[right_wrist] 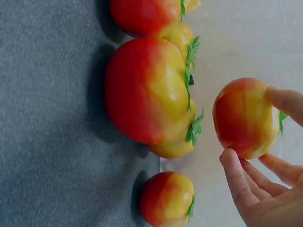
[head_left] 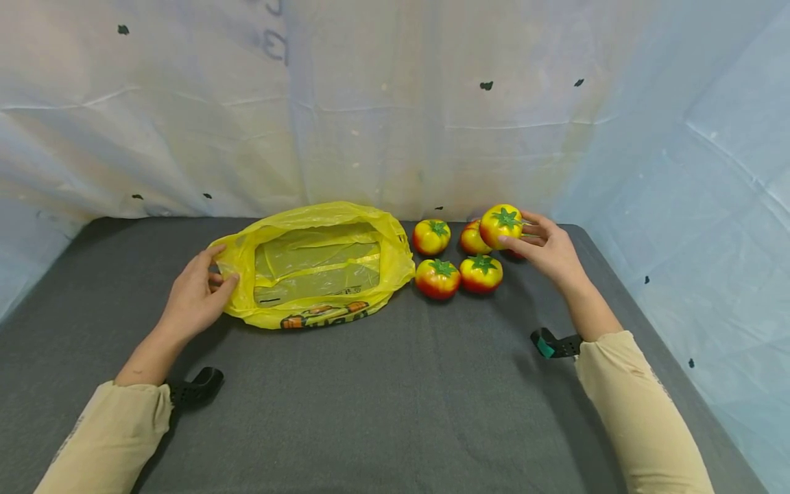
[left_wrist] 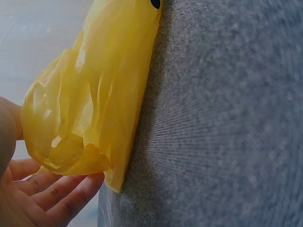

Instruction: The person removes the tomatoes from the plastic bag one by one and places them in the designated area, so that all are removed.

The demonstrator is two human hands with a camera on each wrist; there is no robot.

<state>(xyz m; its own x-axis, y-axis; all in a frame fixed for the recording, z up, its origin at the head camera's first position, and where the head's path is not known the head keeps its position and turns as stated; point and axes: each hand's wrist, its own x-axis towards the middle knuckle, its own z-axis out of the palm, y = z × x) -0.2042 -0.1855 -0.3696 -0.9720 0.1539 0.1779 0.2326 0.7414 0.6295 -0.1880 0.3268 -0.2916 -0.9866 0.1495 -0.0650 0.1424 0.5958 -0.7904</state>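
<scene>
A yellow plastic bag (head_left: 395, 254) lies with its mouth spread wide, facing up. At its left end my left hand (head_left: 196, 291) holds the rim, thumb on the near side and fingers along the edge. In the left wrist view those fingers (left_wrist: 71, 198) reach under the crumpled bag (left_wrist: 94, 109). My right hand (head_left: 549, 250) grips a red-and-yellow tomato (head_left: 501, 226) with a green leafy top, between thumb and fingertips. The right wrist view shows this held tomato (right_wrist: 244, 118) raised off the table. Several similar tomatoes (head_left: 437, 279) sit below and left of it, one partly hidden by the hand.
The dark grey table (head_left: 370, 412) stretches toward me. Pale plastic sheeting (head_left: 370, 103) hangs behind it, and more sheeting (head_left: 710, 240) rises along the right side. Black straps (head_left: 197, 387) circle both wrists. Another tomato (head_left: 431, 237) stands close to the bag's right end.
</scene>
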